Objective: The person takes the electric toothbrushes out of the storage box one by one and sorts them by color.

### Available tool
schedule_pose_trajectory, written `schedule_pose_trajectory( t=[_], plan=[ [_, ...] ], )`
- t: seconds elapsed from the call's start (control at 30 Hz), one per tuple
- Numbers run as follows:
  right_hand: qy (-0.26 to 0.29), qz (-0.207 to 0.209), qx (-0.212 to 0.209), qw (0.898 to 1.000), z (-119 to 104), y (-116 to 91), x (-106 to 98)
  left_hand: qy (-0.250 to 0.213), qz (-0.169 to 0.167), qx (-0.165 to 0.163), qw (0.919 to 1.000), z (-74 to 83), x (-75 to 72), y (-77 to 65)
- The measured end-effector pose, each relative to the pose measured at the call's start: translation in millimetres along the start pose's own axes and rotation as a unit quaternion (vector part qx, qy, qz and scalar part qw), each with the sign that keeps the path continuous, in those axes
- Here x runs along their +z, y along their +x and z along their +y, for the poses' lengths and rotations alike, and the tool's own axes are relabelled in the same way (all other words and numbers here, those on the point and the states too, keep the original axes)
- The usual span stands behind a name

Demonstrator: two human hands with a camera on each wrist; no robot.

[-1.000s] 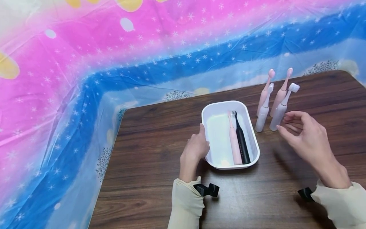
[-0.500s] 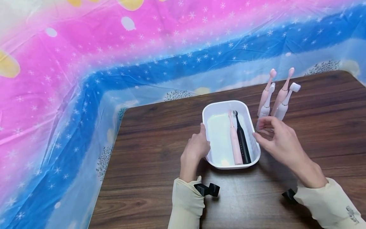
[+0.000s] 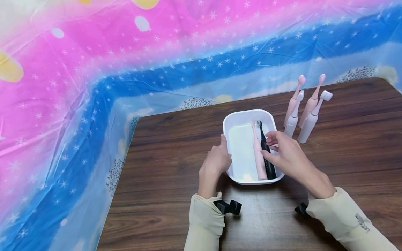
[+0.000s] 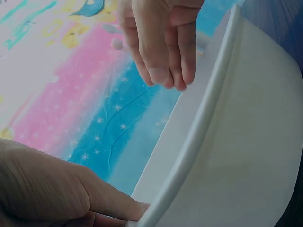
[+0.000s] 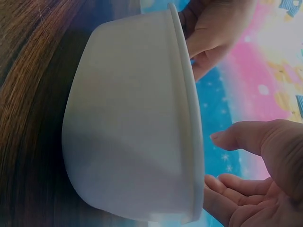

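A white plastic box [image 3: 240, 181] stands on the table in the head view, with a pink electric toothbrush [image 3: 259, 160] and a black electric toothbrush [image 3: 269, 167] lying side by side in it. My left hand [image 3: 215, 162] grips the box's left wall; in the left wrist view its fingers lie over the rim. Over the box's right side is my right hand [image 3: 289, 151], thumb and fingers apart, overlapping the black toothbrush. In the right wrist view nothing shows between that hand's thumb [image 5: 246, 135] and fingers [image 5: 236, 189].
Right of the box stand two pink electric toothbrushes behind two white ones, such as the front right white toothbrush [image 3: 309, 127]. All are upright on the dark wooden table [image 3: 163, 167]. A colourful cloth [image 3: 176, 48] hangs along its back and left edges.
My right hand has moved left from beside the standing white toothbrushes to over the box, with nothing in it. My left hand and the box hold their place.
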State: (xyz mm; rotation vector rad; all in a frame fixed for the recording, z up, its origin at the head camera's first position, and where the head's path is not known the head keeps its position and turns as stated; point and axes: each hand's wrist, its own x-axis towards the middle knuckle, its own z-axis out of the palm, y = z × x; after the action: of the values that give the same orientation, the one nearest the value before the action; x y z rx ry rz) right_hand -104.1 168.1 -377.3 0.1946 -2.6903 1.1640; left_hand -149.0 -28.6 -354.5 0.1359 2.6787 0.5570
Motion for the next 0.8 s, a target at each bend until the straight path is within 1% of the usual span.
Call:
schedule_pose_trajectory(
  t=[0.13,0.43,0.6,0.8],
  plan=[
    [-0.003,-0.018,0.016,1.000,0,5,3,0.000,-0.001,0.000,1.0000,0.2,0.1,-0.4],
    [-0.013,-0.044,0.022,0.999,0,12,12,0.007,0.003,0.000,1.0000,0.1,-0.4,-0.9],
    [-0.029,-0.064,0.040,0.997,-1,16,18,0.011,0.005,0.001,0.9999,0.5,-0.2,-0.8],
    [-0.059,-0.095,0.067,0.992,-2,20,24,0.006,0.004,0.003,1.0000,-1.2,-0.1,0.3]
  ],
)
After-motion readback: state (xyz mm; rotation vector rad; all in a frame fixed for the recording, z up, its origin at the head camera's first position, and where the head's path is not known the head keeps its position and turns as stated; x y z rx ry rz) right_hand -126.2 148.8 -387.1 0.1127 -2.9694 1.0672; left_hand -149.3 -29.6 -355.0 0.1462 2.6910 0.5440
